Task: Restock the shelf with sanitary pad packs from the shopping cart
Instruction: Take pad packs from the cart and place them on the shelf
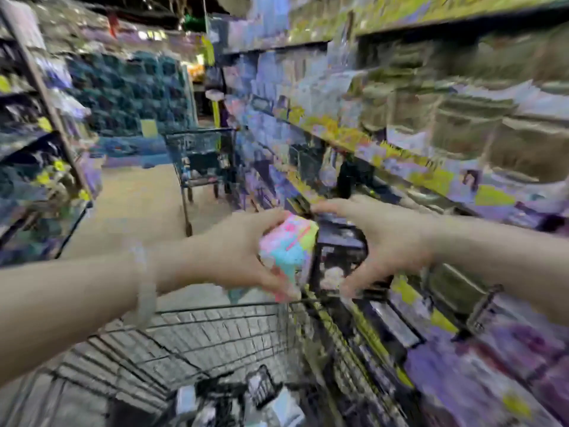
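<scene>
The frame is heavily blurred. My left hand (237,251) grips a pink, turquoise and yellow pad pack (288,246) above the far rim of the shopping cart (215,309). Right beside it, my right hand (385,241) holds a dark pack (338,257), fingers over its top and thumb under it. Both packs touch each other in front of the shelf (400,167) on the right. Several more packs (277,405) lie in the bottom of the cart.
Shelving full of purple and yellow goods runs along the right side. A second, dark green cart (203,155) stands further down the aisle. Another shelf unit (37,149) lines the left. Tan floor (138,204) lies between them.
</scene>
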The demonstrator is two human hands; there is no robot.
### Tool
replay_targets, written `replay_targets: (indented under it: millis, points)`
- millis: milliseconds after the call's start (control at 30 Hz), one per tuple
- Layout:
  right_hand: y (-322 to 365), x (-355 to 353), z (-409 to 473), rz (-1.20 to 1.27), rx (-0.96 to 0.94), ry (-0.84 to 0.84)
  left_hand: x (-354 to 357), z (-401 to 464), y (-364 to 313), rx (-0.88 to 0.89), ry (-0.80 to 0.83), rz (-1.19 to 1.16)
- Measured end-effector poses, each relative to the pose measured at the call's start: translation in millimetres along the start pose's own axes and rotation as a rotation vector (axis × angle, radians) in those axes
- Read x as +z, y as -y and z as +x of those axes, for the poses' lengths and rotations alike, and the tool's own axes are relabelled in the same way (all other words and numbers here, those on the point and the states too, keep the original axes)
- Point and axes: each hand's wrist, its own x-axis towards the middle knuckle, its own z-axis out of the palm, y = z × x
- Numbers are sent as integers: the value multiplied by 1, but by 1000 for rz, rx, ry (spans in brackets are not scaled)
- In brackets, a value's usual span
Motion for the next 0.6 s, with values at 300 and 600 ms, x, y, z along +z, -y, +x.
replay_targets:
  millis: [300, 600]
  points:
    - [9, 61, -16, 120, 259, 298, 25, -8, 37, 22, 237, 22]
    - [2, -90, -143, -56, 481, -114, -51, 70, -122, 597, 118, 36]
